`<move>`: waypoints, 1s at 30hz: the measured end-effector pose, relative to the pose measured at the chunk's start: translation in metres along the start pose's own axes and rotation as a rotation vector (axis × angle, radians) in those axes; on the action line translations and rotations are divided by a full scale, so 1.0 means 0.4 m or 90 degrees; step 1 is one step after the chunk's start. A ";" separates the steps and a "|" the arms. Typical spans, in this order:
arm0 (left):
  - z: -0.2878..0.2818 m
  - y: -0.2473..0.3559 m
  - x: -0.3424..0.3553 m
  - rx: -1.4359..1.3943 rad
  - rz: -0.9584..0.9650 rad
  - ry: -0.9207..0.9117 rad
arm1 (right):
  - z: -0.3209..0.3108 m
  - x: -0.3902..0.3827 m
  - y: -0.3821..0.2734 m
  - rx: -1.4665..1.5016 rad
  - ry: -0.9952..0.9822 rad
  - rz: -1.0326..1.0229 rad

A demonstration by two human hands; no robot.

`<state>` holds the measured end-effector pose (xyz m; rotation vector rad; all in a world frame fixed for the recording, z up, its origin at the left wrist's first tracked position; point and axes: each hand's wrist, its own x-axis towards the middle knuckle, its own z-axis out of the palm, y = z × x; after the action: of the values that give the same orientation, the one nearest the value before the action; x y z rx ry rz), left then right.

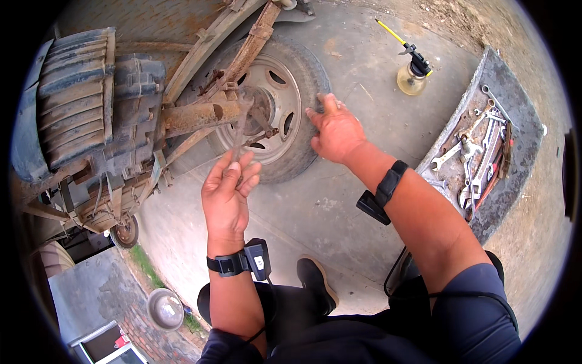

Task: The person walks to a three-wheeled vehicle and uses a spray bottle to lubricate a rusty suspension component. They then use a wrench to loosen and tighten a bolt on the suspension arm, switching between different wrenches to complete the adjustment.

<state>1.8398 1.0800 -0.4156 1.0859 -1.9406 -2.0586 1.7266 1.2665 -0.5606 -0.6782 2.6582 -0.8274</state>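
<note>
My left hand [228,189] is raised below the axle beam [193,115], its fingers curled round a thin, blurred metal piece [241,130] that reaches up in front of the wheel hub; what it is exactly I cannot make out. My right hand [334,127] is at the right side of the tyre [304,73], fingers apart and partly bent, their tips on or just beside the rubber, with no object visible in them. The pale steel rim [285,94] surrounds a rusty hub and linkage [264,118] under a rusted bracket [251,45].
A yellow-nozzled oil can [411,79] stands on concrete at the upper right. A metal tray [521,139] of spanners [445,158] lies right of my forearm. The vehicle's ribbed rusty underside [73,109] fills the upper left. A steel basin [165,308] sits lower left, near a low brick-and-cement structure [79,285].
</note>
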 end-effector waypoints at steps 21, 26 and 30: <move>0.054 -0.414 -0.052 0.353 -0.088 0.001 | 0.005 0.007 -0.015 -0.016 -0.009 0.006; 0.079 -0.434 -0.033 0.368 -0.080 0.005 | 0.002 0.004 -0.015 -0.011 -0.018 0.018; 0.091 -0.445 -0.023 0.386 -0.063 0.010 | 0.006 0.003 -0.012 0.002 -0.007 0.016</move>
<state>1.8945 1.1463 -0.5758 1.3056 -2.6340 -1.5111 1.7280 1.2613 -0.5598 -0.6457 2.6503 -0.8185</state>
